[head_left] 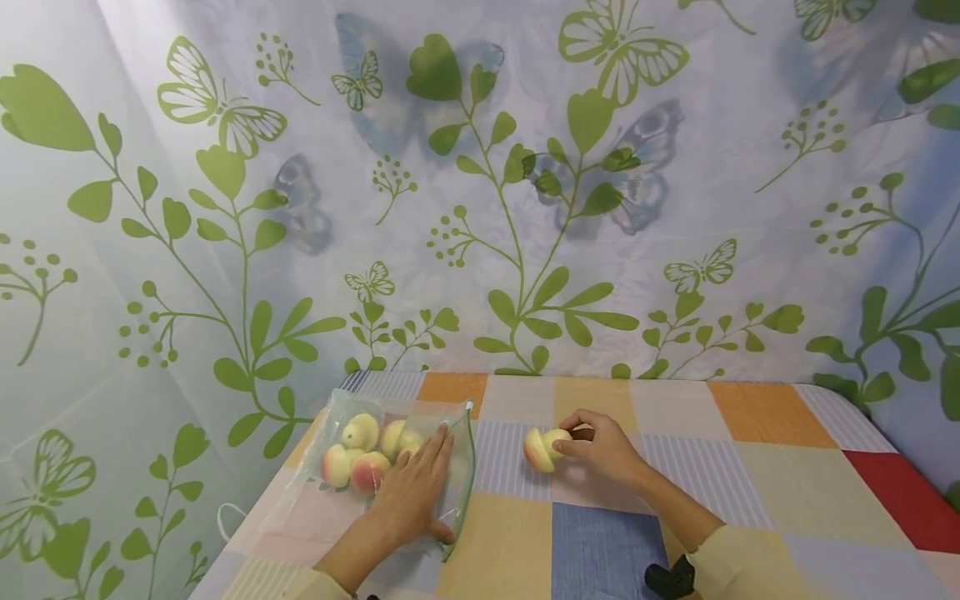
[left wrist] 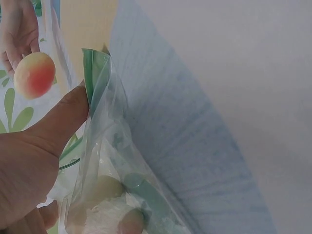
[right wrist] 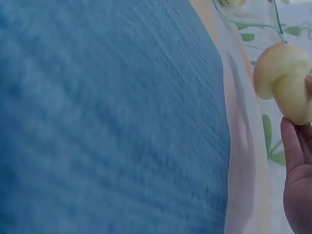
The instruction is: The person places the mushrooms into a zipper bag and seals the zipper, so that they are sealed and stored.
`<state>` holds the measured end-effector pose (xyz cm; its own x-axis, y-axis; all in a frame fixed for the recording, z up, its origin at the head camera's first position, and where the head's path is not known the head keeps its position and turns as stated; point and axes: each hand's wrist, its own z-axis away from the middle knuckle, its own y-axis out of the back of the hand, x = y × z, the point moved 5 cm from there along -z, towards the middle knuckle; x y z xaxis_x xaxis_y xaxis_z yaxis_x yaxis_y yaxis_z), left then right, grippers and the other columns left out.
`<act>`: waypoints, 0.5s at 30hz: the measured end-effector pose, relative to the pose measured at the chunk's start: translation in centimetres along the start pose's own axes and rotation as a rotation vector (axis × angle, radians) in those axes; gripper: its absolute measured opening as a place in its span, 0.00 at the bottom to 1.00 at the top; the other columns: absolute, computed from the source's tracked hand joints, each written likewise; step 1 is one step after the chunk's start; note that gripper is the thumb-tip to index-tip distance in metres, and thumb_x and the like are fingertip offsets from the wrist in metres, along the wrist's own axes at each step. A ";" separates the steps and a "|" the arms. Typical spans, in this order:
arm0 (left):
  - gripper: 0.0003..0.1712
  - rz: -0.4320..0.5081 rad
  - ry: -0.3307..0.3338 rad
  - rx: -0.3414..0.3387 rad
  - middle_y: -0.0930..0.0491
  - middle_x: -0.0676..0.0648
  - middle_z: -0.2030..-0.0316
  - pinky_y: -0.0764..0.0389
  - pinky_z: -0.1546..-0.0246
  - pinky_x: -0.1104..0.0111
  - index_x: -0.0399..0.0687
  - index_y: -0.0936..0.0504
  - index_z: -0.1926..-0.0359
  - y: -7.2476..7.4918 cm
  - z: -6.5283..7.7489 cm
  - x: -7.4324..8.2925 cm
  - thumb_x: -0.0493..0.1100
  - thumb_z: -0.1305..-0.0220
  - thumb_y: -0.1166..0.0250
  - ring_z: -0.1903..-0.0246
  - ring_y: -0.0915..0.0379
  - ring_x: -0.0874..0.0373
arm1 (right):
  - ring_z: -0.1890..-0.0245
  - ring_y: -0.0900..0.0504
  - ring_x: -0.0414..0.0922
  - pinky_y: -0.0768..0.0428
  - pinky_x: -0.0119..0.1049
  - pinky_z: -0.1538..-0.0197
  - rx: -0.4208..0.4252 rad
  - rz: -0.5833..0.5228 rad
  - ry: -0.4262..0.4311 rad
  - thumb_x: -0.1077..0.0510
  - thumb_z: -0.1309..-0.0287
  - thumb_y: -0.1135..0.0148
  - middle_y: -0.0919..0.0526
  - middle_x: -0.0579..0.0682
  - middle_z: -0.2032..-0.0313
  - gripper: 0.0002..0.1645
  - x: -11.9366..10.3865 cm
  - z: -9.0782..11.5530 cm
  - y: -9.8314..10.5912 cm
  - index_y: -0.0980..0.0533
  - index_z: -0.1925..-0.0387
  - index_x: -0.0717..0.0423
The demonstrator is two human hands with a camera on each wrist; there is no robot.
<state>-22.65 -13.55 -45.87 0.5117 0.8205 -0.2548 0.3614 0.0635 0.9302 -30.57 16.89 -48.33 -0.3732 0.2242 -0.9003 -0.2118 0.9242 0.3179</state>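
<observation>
My right hand (head_left: 602,452) pinches a mushroom (head_left: 537,451) by its stem, between thumb and fingers. This mushroom has a pale yellow stem and a rounded cap blushed with red, plainly seen in the right wrist view (right wrist: 278,66). To the left lies a clear zip bag (head_left: 461,467) with a green zip edge and several similar mushrooms (head_left: 371,472) inside. My left hand (head_left: 411,493) rests on the bag with fingers extended, thumb near the zip edge. In the left wrist view that thumb (left wrist: 68,114) is beside the green strip.
A patchwork-patterned cloth (head_left: 607,542) covers the table. Behind it hangs a pale curtain (head_left: 480,283) printed with green leaves and butterflies. A white loop (head_left: 222,521) shows beside the table's left edge.
</observation>
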 end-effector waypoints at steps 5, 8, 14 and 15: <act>0.86 0.014 0.007 -0.009 0.46 0.33 0.22 0.26 0.38 0.45 0.30 0.44 0.23 -0.1 0.3 -0.2 0.74 0.78 0.19 0.28 0.38 0.43 | 0.51 0.14 0.53 0.14 0.38 0.55 -0.027 -0.042 0.005 0.58 0.38 0.26 0.18 0.60 0.50 0.18 -0.2 -0.5 -1.7 0.21 0.53 0.65; 0.86 0.011 0.003 0.002 0.46 0.33 0.22 0.26 0.38 0.46 0.30 0.44 0.23 -0.1 0.2 -0.3 0.74 0.78 0.19 0.28 0.38 0.43 | 0.51 0.14 0.53 0.14 0.38 0.55 -0.026 -0.052 0.012 0.58 0.39 0.25 0.17 0.58 0.51 0.18 -0.3 -0.8 -2.3 0.21 0.53 0.63; 0.86 0.005 -0.011 0.020 0.46 0.33 0.22 0.25 0.39 0.46 0.29 0.44 0.23 0.0 0.0 -0.1 0.74 0.77 0.18 0.28 0.37 0.43 | 0.50 0.15 0.55 0.15 0.37 0.55 -0.048 -0.045 0.037 0.61 0.39 0.26 0.17 0.59 0.51 0.16 -0.7 -1.3 -3.9 0.22 0.55 0.64; 0.86 0.007 -0.011 0.022 0.46 0.33 0.22 0.25 0.39 0.46 0.29 0.44 0.23 0.0 0.0 -0.1 0.74 0.78 0.18 0.28 0.38 0.43 | 0.50 0.15 0.56 0.15 0.37 0.55 -0.054 -0.050 0.043 0.61 0.39 0.26 0.18 0.59 0.51 0.16 -0.9 -1.5 -4.3 0.22 0.55 0.65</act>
<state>-22.76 -13.61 -45.86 0.5229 0.8145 -0.2515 0.3747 0.0454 0.9260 -30.64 12.28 -48.44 -0.3990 0.1639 -0.9022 -0.2791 0.9155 0.2897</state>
